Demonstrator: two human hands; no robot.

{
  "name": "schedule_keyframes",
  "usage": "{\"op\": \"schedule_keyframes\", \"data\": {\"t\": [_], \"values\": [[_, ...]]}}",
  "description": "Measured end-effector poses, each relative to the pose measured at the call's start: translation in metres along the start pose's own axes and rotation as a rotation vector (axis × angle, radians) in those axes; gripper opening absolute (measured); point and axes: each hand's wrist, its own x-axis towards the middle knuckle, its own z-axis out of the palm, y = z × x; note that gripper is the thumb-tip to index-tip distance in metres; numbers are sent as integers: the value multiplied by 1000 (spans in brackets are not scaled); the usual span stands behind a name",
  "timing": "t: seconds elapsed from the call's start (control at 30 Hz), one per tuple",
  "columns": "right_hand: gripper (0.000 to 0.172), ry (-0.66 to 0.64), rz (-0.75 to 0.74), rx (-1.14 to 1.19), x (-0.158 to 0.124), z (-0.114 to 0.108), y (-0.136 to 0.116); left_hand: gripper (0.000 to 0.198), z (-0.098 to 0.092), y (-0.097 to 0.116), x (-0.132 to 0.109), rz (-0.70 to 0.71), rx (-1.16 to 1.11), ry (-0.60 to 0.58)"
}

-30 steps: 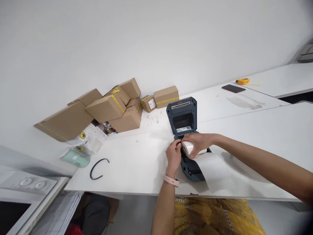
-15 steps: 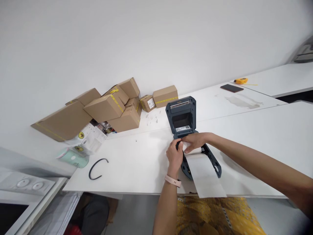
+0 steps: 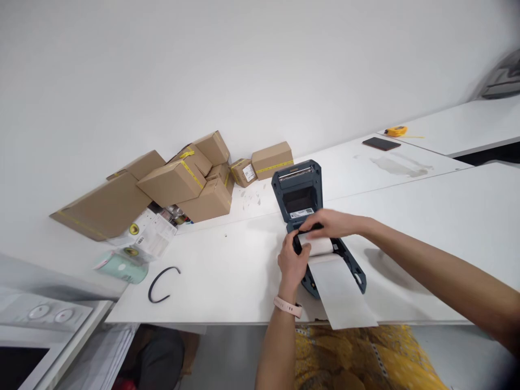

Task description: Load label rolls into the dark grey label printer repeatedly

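Note:
A dark blue label printer stands open on the white table, its lid tilted back. A white paper roll lies in its bay, and a white strip of paper runs out over the table's front edge. My left hand, with a pink watch on the wrist, pinches the left end of the roll. My right hand reaches in from the right and rests on top of the roll, fingers bent over it.
A pile of brown cardboard boxes sits at the back left, with leaflets and a mint-green roll in front. A black curved band lies near the front edge. A phone and yellow tape measure lie far right.
The roll has gone from held up above the printer down into its bay. The paper strip now lies flat over the front edge. My right hand has shifted up onto the roll's top.

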Motion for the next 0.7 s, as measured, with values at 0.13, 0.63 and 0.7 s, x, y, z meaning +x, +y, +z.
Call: {"op": "schedule_keyframes", "data": {"t": [0.13, 0.63, 0.7], "values": [[45, 878, -16, -14, 11, -46, -18, 46, -1, 0, -3, -22, -14, -21], [35, 743, -78, 127, -46, 0, -32, 99, 34, -30, -126, -367, -705, 293], [34, 709, -146, 71, -76, 30, -28, 89, 42, -35, -152, -467, -776, 299]]}}
